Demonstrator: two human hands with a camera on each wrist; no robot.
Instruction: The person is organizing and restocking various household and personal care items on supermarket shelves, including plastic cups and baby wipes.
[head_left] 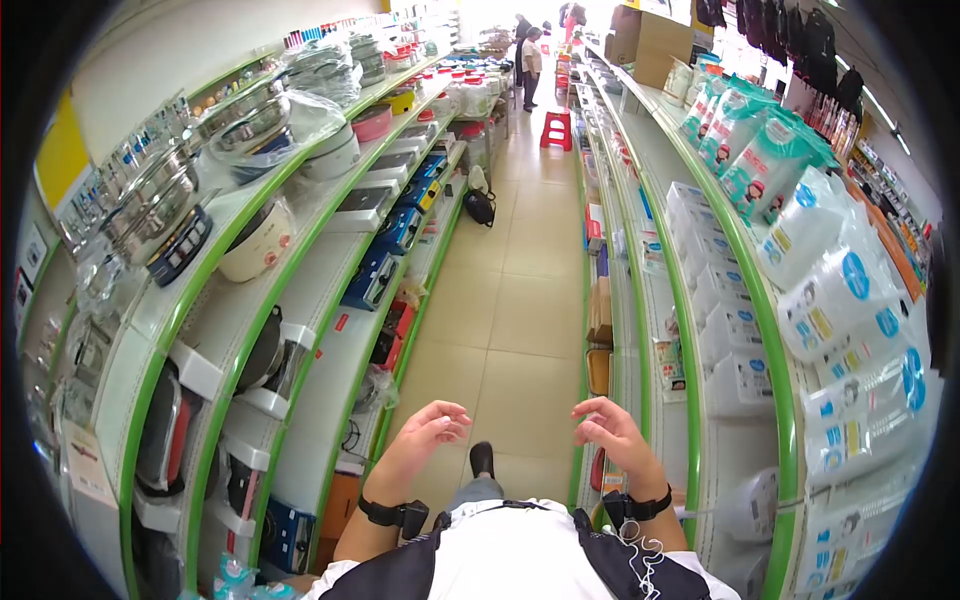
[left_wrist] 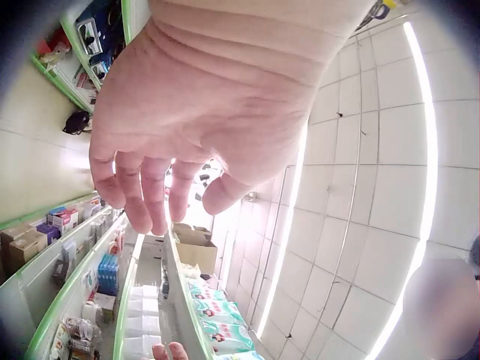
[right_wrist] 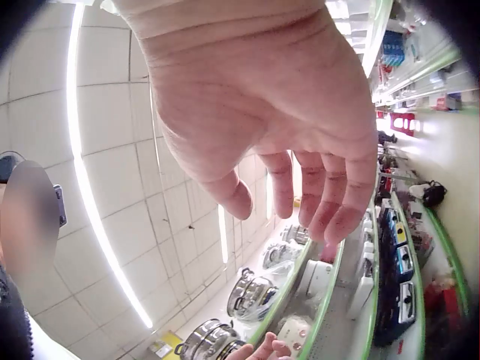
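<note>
Both hands are raised in front of the body over a shop aisle, palms facing each other, with a gap between them. My left hand [head_left: 432,428] holds nothing; in the left wrist view its fingers [left_wrist: 152,187] hang loosely bent. Nothing lies in my right hand [head_left: 612,434] either, and its fingers [right_wrist: 334,187] are relaxed in the right wrist view. A black band [head_left: 384,513] goes round the left wrist, and another black band [head_left: 640,506] round the right one. White earphone cords [head_left: 640,558] dangle beside the right forearm.
Green-edged shelves [head_left: 300,230] with steel pots [head_left: 150,205] and boxed stoves [head_left: 372,277] line the left. Clear plastic containers [head_left: 735,350] and green-white packs [head_left: 765,165] fill the right shelves. Along the tiled floor [head_left: 440,350] are a black bag [head_left: 480,206], a red stool [head_left: 556,131] and people [head_left: 531,70].
</note>
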